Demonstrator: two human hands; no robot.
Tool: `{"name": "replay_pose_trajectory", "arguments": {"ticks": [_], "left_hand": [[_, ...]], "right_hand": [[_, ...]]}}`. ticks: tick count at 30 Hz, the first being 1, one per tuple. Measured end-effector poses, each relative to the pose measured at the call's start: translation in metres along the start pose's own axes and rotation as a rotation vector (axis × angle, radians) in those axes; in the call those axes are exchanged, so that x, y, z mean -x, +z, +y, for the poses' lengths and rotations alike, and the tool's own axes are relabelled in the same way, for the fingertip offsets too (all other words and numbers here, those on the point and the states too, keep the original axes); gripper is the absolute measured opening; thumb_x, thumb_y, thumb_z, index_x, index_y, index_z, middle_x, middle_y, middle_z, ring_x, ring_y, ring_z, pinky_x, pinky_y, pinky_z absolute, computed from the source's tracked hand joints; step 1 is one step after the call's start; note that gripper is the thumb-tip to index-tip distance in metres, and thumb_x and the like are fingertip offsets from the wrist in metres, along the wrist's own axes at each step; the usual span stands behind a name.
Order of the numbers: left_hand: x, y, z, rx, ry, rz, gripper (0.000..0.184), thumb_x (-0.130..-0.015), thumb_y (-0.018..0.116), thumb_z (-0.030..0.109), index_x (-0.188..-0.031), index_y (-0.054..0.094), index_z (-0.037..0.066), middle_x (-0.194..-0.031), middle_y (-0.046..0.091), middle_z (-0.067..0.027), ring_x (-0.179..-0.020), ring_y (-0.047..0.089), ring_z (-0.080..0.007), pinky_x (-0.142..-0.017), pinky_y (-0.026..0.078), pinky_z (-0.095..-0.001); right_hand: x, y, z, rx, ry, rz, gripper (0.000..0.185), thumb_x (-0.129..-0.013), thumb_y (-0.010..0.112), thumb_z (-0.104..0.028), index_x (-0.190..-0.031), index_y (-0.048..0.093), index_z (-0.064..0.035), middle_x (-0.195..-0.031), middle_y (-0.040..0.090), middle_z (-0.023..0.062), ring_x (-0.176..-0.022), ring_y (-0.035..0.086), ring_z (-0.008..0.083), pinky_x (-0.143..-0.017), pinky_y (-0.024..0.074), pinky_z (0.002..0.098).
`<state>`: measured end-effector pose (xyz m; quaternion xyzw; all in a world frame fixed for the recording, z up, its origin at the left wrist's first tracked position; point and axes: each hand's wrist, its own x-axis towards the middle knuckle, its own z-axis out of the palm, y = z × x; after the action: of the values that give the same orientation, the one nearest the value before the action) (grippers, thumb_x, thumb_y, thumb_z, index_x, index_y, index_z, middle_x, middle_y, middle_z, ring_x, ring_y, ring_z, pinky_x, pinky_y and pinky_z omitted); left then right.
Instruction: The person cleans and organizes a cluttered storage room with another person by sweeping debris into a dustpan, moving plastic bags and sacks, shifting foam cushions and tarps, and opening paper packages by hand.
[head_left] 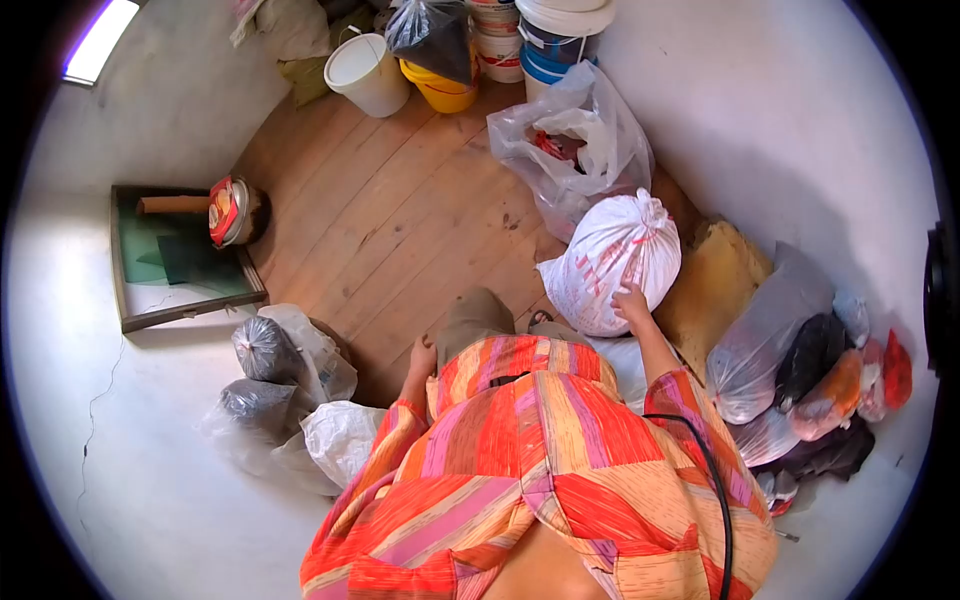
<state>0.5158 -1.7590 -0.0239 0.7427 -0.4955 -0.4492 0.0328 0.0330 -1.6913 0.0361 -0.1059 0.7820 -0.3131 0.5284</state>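
My right hand (630, 304) rests against the near right side of a white plastic sack (608, 262) with red printing. Its fingers look spread on the sack's surface rather than wrapped around it. The sack is full and rounded, gathered into a knot at its top. My left hand (423, 356) hangs low beside my left thigh, with its fingers loosely bent and nothing visible in them. Behind the white sack stands a large clear plastic bag (585, 140), open at the top, with something red and dark inside.
Buckets, among them a white one (368, 75) and a yellow one (446, 92), line the far wall. A framed glass panel (185, 255) leans at left. Filled bags (268, 350) sit at lower left. Yellow foam (716, 290) and more bags (765, 340) lie along the right wall.
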Motion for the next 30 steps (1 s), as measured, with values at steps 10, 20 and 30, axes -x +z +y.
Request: {"name": "replay_pose_trajectory", "arguments": {"ticks": [10,20,30], "left_hand": [[-0.205,-0.043,0.221,0.18,-0.095,-0.176,0.055,-0.081,0.053,0.014,-0.129,0.027,0.006,-0.105,0.052,-0.0143,-0.075,0.054,-0.0184,-0.059,0.047,-0.0309],[-0.331,0.022,0.362,0.334,-0.048,-0.48,0.031,-0.077,0.053,0.02,-0.099,0.052,-0.001,-0.071,0.054,-0.0081,-0.052,0.05,-0.0178,-0.045,0.04,-0.0298],[-0.339,0.074,0.444,0.565,-0.465,-0.327,0.087,-0.066,0.07,0.04,-0.126,0.024,-0.004,-0.116,0.044,-0.0175,-0.105,0.046,-0.0244,-0.078,0.044,-0.0382]], "right_hand": [[-0.106,0.038,-0.139,-0.136,-0.201,0.285,0.058,-0.076,0.062,-0.019,-0.123,0.033,-0.0036,-0.087,0.055,0.0089,-0.068,0.053,0.014,-0.054,0.0437,0.0266],[-0.221,0.065,-0.285,0.242,-0.351,0.431,0.057,-0.072,0.064,-0.017,-0.119,0.037,0.0025,-0.103,0.052,0.0154,-0.087,0.054,0.0226,-0.075,0.0442,0.0309],[-0.352,0.078,-0.447,1.2,-0.617,0.646,0.081,-0.062,0.074,-0.024,-0.128,0.028,-0.0097,-0.126,0.036,0.0173,-0.114,0.037,0.0347,-0.096,0.0262,0.0488]]}}
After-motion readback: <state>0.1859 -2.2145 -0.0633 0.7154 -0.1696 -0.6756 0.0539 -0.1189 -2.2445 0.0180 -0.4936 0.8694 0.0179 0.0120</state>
